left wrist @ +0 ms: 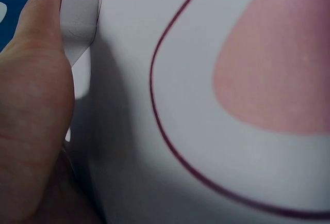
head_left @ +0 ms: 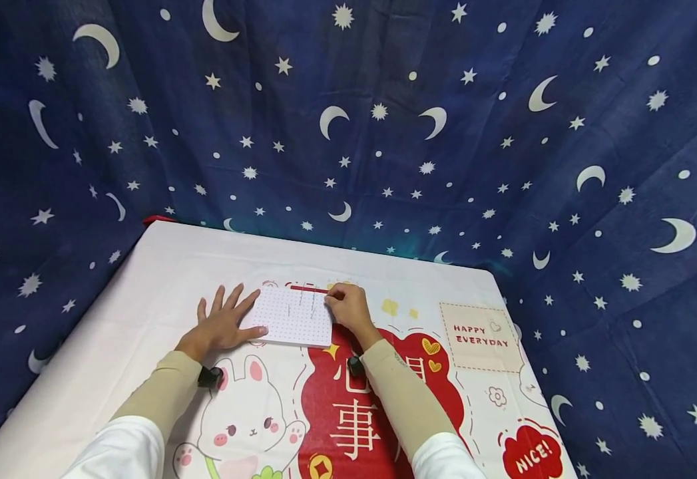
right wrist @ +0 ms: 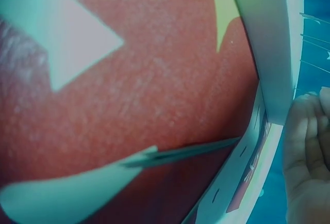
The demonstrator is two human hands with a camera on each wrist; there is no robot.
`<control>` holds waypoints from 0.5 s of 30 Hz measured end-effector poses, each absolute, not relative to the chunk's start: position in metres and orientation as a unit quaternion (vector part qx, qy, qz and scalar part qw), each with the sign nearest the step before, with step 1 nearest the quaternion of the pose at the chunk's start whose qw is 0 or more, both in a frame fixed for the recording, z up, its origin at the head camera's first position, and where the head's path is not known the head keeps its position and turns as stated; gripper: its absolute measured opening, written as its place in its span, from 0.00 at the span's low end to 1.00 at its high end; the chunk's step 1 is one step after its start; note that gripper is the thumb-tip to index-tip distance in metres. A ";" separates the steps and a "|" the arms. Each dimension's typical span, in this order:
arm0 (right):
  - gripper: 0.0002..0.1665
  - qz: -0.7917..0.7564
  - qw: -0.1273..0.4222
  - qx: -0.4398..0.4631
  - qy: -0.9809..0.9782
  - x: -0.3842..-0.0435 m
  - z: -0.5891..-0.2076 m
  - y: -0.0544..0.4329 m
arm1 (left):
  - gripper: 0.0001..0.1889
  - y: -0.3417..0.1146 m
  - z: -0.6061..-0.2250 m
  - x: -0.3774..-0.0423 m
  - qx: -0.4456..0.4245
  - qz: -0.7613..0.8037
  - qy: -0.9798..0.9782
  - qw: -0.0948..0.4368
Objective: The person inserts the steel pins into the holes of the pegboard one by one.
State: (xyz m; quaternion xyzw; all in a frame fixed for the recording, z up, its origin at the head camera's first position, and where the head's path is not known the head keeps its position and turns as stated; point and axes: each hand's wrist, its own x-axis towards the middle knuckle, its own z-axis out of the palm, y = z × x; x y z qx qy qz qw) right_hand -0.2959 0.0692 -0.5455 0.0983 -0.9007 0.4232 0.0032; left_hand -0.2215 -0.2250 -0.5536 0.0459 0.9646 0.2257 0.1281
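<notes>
A white board (head_left: 288,329) with a grid of small dots lies on the table; its thick side (right wrist: 273,43) shows in the right wrist view. Several thin metal needles (head_left: 301,294) stand up from its face. My left hand (head_left: 224,326) has its fingers spread at the board's left edge, the thumb reaching over the lower left corner. At the upper right corner, my right hand (head_left: 351,307) has curled fingers and appears to pinch a thin needle; the tips are small and partly hidden. In the left wrist view, my left hand (left wrist: 33,100) lies against the board's side (left wrist: 80,7).
A narrow red strip (head_left: 307,289) lies along the board's far edge. The printed tablecloth (head_left: 192,259) carries a rabbit and red shapes. A dark blue curtain (head_left: 348,179) with moons and stars hangs behind the table.
</notes>
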 end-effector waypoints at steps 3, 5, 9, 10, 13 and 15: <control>0.04 0.420 -0.003 0.096 -0.903 -0.297 -0.545 0.069 | 0.53 -0.225 -0.552 -0.222 0.047 0.220 0.966 0.127; 0.04 0.418 -0.006 0.098 -0.903 -0.297 -0.545 0.069 | 0.53 -0.225 -0.551 -0.222 0.049 0.221 0.966 0.126; 0.05 0.419 -0.013 0.104 -0.902 -0.299 -0.548 0.070 | 0.53 -0.225 -0.550 -0.221 0.048 0.222 0.965 0.127; 0.05 0.422 -0.014 0.105 -0.901 -0.299 -0.549 0.070 | 0.53 -0.225 -0.550 -0.221 0.047 0.222 0.965 0.127; 0.07 0.427 -0.017 0.109 -0.897 -0.300 -0.551 0.071 | 0.54 -0.225 -0.552 -0.221 0.048 0.223 0.965 0.127; 0.08 0.426 -0.019 0.113 -0.897 -0.301 -0.552 0.071 | 0.54 -0.226 -0.555 -0.222 0.045 0.226 0.965 0.127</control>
